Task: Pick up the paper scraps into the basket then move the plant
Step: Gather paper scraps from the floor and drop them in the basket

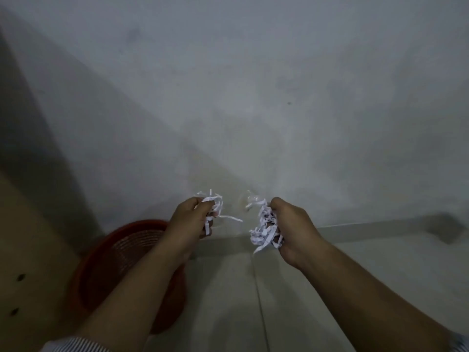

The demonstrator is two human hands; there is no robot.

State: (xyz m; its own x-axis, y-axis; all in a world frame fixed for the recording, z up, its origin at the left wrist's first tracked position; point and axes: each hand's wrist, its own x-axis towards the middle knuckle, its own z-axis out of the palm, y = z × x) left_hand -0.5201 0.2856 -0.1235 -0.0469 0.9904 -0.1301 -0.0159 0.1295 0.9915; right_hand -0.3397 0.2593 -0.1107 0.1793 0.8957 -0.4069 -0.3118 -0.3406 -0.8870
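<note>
My left hand (189, 219) is closed around a bunch of white paper scraps (214, 203), with strips sticking out above and to the right. My right hand (289, 227) grips a bigger wad of white paper scraps (264, 231) that hangs down from the fingers. Both hands are raised in front of a grey wall, a short gap between them. A red mesh basket (121, 252) stands on the floor at the lower left, below and behind my left forearm, which hides part of its rim. No plant is in view.
A beige cabinet side (28, 262) with two small holes rises at the left, close to the basket. Pale floor tiles (291, 288) meet the grey wall (253, 97) along a skirting line. A small clear object (250, 200) sits between the hands, against the wall.
</note>
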